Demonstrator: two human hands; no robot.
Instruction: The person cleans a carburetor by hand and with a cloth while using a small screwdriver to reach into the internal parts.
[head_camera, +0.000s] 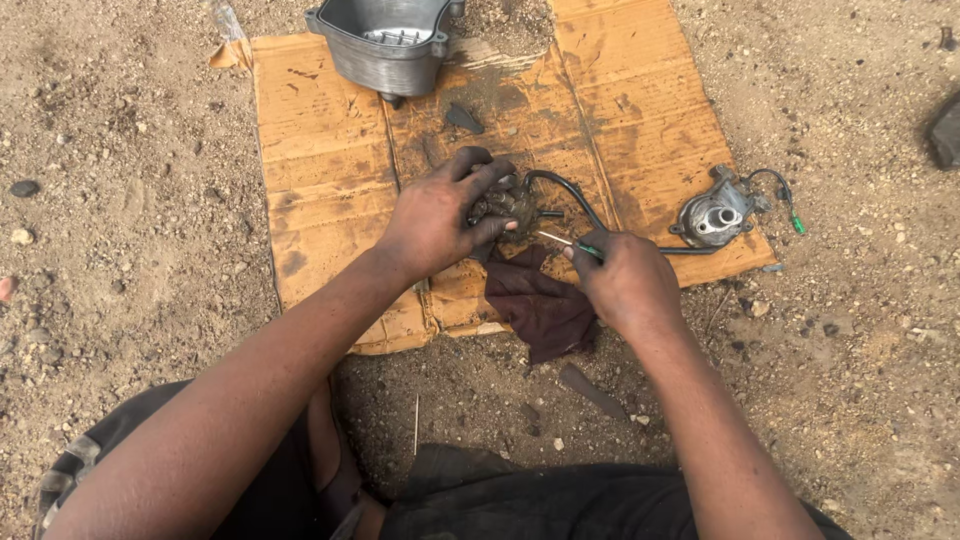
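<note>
Near the cardboard sheet's (330, 150) middle, the left hand (435, 220) clamps a greasy small engine part (510, 200) steady while the right hand (625, 280) pinches a thin probe (560, 240) toward it; a dark rag (540, 305) lies beneath, catching grime.

Open-air roadside repair spot: bare gravelly dirt ground (130, 200), oil-stained cardboard sheet (330, 190) as workbench, greasy metal engine parts (385, 45).

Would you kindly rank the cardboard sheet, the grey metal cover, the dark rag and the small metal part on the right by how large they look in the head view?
Largest to smallest:
1. cardboard sheet
2. grey metal cover, partly cut off by the frame's top edge
3. dark rag, partly hidden under the hands
4. small metal part
</note>
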